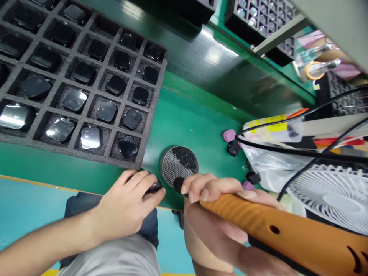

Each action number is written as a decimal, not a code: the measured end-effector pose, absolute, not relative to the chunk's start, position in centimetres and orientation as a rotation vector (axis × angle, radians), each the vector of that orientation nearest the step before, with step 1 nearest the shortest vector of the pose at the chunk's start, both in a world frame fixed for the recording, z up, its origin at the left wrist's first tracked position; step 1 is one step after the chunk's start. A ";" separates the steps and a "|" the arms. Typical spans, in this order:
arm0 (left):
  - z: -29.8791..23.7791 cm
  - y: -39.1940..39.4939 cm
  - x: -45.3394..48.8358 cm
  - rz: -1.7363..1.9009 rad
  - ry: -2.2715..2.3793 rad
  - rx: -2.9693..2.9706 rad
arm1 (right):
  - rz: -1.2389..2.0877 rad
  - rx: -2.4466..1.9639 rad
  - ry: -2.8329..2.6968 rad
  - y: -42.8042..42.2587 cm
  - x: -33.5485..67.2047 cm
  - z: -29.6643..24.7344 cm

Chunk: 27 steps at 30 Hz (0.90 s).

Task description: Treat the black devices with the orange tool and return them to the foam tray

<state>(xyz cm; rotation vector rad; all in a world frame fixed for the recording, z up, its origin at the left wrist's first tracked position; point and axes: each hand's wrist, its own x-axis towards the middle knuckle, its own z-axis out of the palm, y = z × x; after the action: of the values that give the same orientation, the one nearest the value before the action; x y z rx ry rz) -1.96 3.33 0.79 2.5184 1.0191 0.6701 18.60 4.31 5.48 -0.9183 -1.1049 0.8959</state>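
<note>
At the table's front edge, my left hand (pixel 129 199) has its fingers closed around a small black device (pixel 155 186), mostly covered by them. My right hand (pixel 218 188) grips an orange tool (pixel 244 214) with a ribbed body that looks like an electric screwdriver. Its dark front end (pixel 178 184) is over the lower rim of a round grey dish (pixel 169 165). That dish has a perforated top, partly covered with tiny black pieces too small to make out. To the left, a dark foam tray (pixel 77 151) holds several square, glossy black watch-like devices (pixel 140 96) in its compartments.
Small pink (pixel 229 135) and black blocks (pixel 233 147) lie right of the dish. Black cables (pixel 287 151) cross above a white fan (pixel 336 199) on the right. A raised shelf (pixel 178 50) runs along the back, with another foam tray (pixel 264 19) beyond.
</note>
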 end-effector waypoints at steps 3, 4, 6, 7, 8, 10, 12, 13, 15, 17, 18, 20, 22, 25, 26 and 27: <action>0.7 3.2 -2.0 0.649 1.014 2.499 | 0.887 -0.925 -1.095 4.3 18.5 5.4; 0.7 3.2 -2.0 0.645 1.016 2.497 | 0.888 -0.923 -1.098 4.4 18.4 5.4; 0.7 3.1 -1.9 0.649 1.029 2.497 | 0.877 -0.915 -1.090 4.5 18.1 5.4; 0.8 3.1 -1.9 0.659 1.040 2.495 | 0.862 -0.912 -1.077 4.5 18.0 5.5; 0.8 3.2 -1.9 0.673 1.053 2.490 | 0.852 -0.913 -1.065 4.4 17.9 5.5; 0.9 3.2 -1.9 0.701 1.075 2.475 | 0.836 -0.937 -1.053 4.1 17.8 5.7; 1.0 3.2 -1.9 0.717 1.078 2.466 | 0.806 -0.984 -1.065 3.5 17.7 5.9; 1.1 3.3 -1.9 0.723 1.078 2.465 | 0.779 -1.007 -1.079 3.2 17.6 6.0; 1.1 3.3 -1.9 0.731 1.085 2.465 | 0.726 -1.034 -1.110 2.8 17.1 6.1; 1.0 3.3 -1.9 0.737 1.096 2.464 | 0.715 -1.023 -1.131 2.8 16.4 6.2; 1.0 3.3 -1.9 0.734 1.097 2.464 | 0.722 -1.017 -1.124 2.9 16.1 6.2; 0.9 3.3 -1.9 0.720 1.091 2.465 | 0.743 -1.013 -1.091 3.2 15.5 6.2; 0.9 3.3 -1.9 0.708 1.081 2.465 | 0.755 -1.006 -1.053 3.5 15.2 6.2; 0.8 3.3 -1.9 0.710 1.073 2.458 | 0.771 -0.985 -1.046 3.5 15.2 6.2; 0.8 3.3 -1.9 0.713 1.073 2.454 | 0.786 -0.986 -1.056 3.5 15.2 6.2; 0.8 3.3 -2.0 0.715 1.073 2.450 | 0.795 -0.992 -1.068 3.4 15.3 6.2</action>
<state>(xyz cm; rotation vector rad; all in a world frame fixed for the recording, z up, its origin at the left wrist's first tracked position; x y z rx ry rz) -1.95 3.29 0.81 2.4497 1.0728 0.7153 15.32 3.39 6.21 -0.9922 -1.0677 0.7952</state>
